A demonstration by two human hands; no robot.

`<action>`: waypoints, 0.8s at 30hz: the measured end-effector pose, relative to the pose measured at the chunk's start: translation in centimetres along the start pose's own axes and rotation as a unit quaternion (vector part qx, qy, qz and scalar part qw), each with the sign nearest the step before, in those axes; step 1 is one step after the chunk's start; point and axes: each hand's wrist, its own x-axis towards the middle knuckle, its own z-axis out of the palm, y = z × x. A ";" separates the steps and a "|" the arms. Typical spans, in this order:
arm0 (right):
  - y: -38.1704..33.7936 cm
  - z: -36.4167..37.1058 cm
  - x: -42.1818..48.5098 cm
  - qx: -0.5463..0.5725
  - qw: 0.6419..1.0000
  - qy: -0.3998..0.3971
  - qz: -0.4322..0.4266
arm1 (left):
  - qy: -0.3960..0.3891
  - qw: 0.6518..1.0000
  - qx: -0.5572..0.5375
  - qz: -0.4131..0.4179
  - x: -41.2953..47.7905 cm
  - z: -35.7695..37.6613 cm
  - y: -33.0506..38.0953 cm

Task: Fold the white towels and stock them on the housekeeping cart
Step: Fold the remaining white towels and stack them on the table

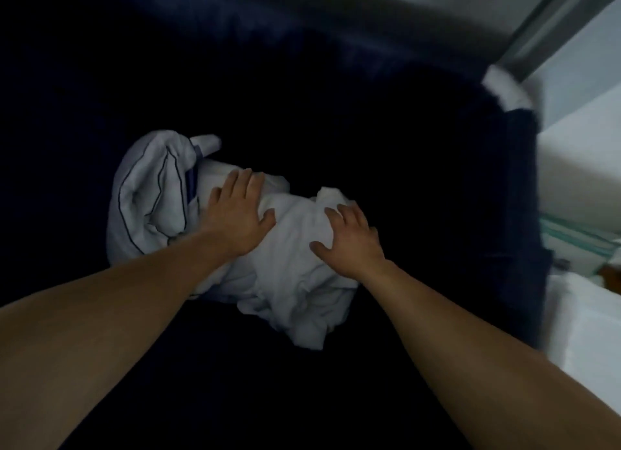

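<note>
Two hands: left hand (240,214), right hand (349,238). Two white cloths: one plain towel (289,278), one piped cloth (151,187). One dark blue cover (369,140).

Single head-worn wide-angle view, steeply downward, close over the dark surface (369,140).

No lettering, label, brand, number or sign legible on the white towels (285,264) or anywhere else in this dim, blurred view.
</note>
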 end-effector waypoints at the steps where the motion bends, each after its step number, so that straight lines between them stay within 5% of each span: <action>1: 0.0 2.2 1.9 0.004 1.000 -0.025 0.015 | -0.019 1.000 -0.004 0.002 0.9 1.9 -1.1; 11: 4.4 20.4 12.6 0.075 0.969 -0.167 0.163 | -0.138 0.988 -0.045 0.045 6.4 20.5 -4.7; 17: 4.9 22.6 12.2 0.065 0.985 -0.047 0.156 | -0.174 0.982 -0.058 0.055 5.4 22.4 -5.9; 24: 2.9 12.9 7.5 0.197 0.972 0.072 0.106 | -0.220 0.961 -0.132 0.103 4.1 16.2 -4.4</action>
